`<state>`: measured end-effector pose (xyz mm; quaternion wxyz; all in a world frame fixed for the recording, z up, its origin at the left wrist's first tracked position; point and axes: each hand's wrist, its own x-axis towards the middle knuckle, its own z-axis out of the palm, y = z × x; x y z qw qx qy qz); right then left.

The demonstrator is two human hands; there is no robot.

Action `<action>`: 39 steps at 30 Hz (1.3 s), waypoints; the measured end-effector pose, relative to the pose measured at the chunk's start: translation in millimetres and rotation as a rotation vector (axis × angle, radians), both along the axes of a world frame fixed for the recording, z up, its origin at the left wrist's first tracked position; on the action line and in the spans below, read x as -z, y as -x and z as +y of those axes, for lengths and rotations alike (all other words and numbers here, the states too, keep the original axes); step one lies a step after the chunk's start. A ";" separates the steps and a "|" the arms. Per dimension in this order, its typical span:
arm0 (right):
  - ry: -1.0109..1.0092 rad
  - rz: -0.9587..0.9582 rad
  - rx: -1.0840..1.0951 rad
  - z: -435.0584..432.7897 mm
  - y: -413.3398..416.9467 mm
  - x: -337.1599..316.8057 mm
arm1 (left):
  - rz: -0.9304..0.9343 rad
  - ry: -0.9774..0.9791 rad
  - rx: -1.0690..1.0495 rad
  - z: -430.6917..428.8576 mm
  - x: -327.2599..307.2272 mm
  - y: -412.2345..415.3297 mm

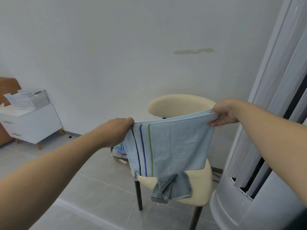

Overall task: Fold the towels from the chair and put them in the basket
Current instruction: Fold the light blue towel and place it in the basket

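A light blue towel with dark, blue and green stripes near its left edge hangs spread out in the air above a cream chair. My left hand grips its top left corner. My right hand pinches its top right corner. A second towel, grey-blue with a striped end, lies crumpled on the chair seat and droops over the front edge. The white perforated basket stands far to the left on a white cabinet.
A tall white cylindrical appliance stands close on the right of the chair. A cardboard box with packets sits on the floor behind the chair. The floor between chair and cabinet is grey tile.
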<state>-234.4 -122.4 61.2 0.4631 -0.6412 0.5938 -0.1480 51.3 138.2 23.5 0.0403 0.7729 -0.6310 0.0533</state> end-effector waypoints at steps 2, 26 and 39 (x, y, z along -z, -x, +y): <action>0.001 -0.013 -0.008 2.7 -1.3 -0.4 | -0.042 -0.022 -0.002 -1.5 0.5 -1.3; 0.127 0.494 -0.143 -4.0 10.5 13.4 | 0.202 0.226 -0.079 -2.1 -5.9 0.8; 0.337 0.073 -0.640 54.4 -33.5 -18.1 | 0.467 0.462 -0.030 -36.3 -29.6 55.3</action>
